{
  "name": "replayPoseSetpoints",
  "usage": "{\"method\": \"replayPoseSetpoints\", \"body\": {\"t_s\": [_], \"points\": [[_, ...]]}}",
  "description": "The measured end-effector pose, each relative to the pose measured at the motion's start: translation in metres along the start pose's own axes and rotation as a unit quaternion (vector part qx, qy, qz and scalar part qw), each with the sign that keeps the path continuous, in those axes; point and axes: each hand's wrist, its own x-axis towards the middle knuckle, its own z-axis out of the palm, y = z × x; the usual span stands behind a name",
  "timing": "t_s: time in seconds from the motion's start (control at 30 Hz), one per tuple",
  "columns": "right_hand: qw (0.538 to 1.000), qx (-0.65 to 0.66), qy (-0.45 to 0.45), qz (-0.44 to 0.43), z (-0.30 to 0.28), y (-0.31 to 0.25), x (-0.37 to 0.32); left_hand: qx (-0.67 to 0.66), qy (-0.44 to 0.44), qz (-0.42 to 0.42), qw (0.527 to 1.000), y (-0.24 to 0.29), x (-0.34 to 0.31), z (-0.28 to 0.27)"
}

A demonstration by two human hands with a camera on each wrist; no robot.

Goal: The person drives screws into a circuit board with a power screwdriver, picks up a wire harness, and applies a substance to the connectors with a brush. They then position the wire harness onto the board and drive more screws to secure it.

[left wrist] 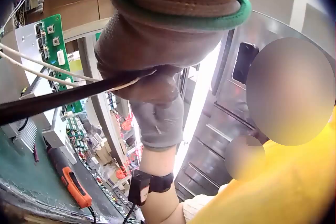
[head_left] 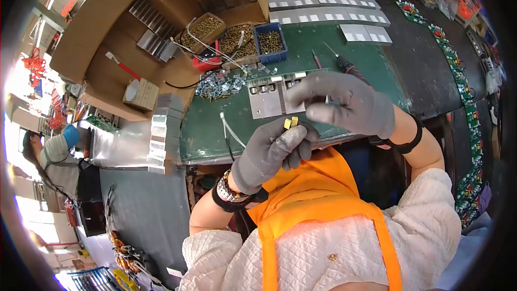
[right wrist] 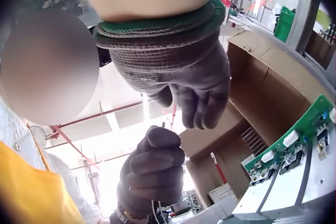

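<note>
Workbench [head_left: 202, 129] with a scuffed green top fills the middle of the head view, in a bright, crowded workshop; clock directions run from the left hand [head_left: 269, 156] in that view. At 8 o'clock lies a flat, dark grey table [head_left: 145, 199]; at 9, further off, another person [head_left: 56, 153] appears. A large cardboard box [head_left: 102, 37], brown and smooth-walled, stands at 10, with ridged metal pieces [head_left: 148, 13] inside it. Green circuit boards [head_left: 451, 70] form a long, bristly line around 2.

Near 11, small glinting parts [head_left: 215, 87] are heaped loosely on the green top. At 12, a blue plastic bin [head_left: 271, 48] holds grainy, brass-coloured pieces, and closer in sits a silvery flat plate [head_left: 265, 106] bearing dark rectangular components. A slim power driver [head_left: 347, 64] lies at 1.

Both hands wear knitted grey gloves. The left hand's fingers and thumb are curled around small, squared yellow blocks [head_left: 287, 124], which poke out at its top; a black cable [left wrist: 58, 99] runs up to this hand. At 2, the right hand [head_left: 353, 105] hovers near the plate, fingers loosely bent and apart from the thumb.
</note>
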Motion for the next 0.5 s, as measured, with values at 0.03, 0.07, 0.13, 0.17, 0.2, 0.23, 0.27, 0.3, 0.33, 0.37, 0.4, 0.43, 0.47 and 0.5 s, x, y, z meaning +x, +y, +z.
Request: {"method": "replayPoseSetpoints", "body": {"t_s": [0.03,0.07,0.13,0.17,0.2,0.23,0.27,0.3,0.33,0.37,0.4,0.43,0.47,0.5], "points": [[0.998,0.002,-0.058,0.032,-0.003,0.000,-0.002,-0.004,-0.003,-0.001,1.000,-0.001,0.001,0.000],[0.988,-0.138,-0.047,-0.056,-0.002,0.004,-0.002,0.002,-0.004,0.002,1.000,-0.003,0.002,0.001],[0.991,-0.116,-0.054,-0.029,-0.003,0.008,-0.005,0.011,-0.010,0.001,1.000,-0.007,0.005,0.000],[0.994,-0.096,-0.061,-0.007,-0.003,0.009,-0.006,0.009,-0.010,-0.001,1.000,-0.006,0.006,0.002],[0.994,-0.049,-0.073,0.068,-0.004,0.000,-0.005,0.010,-0.010,-0.014,1.000,-0.005,0.007,0.003],[0.994,-0.048,-0.073,0.070,-0.005,0.001,-0.005,0.011,-0.010,-0.027,1.000,-0.004,0.007,0.005],[0.995,-0.015,-0.083,0.056,-0.005,0.004,-0.005,0.009,-0.010,-0.028,1.000,-0.002,0.008,0.004],[0.995,0.018,-0.092,0.041,-0.007,0.007,-0.004,-0.036,-0.044,-0.061,0.997,0.000,0.007,0.001],[0.995,0.019,-0.094,0.041,-0.009,0.011,-0.002,-0.080,-0.078,-0.092,0.990,0.002,0.007,-0.002],[0.995,-0.001,-0.090,-0.047,-0.010,0.015,0.002,-0.082,-0.076,-0.092,0.990,0.004,0.006,-0.005],[0.987,-0.020,-0.086,-0.135,-0.011,0.017,0.005,-0.090,-0.121,-0.099,0.984,0.006,0.006,-0.008],[0.986,-0.019,-0.091,-0.136,-0.011,0.015,0.008,-0.099,-0.165,-0.105,0.976,0.007,0.006,-0.010],[0.981,-0.013,-0.121,-0.150,-0.010,0.013,0.010,-0.096,-0.180,-0.113,0.972,0.007,0.007,-0.011],[0.975,-0.007,-0.150,-0.164,-0.009,0.010,0.011,-0.098,-0.176,-0.112,0.973,0.007,0.006,-0.010]]}}
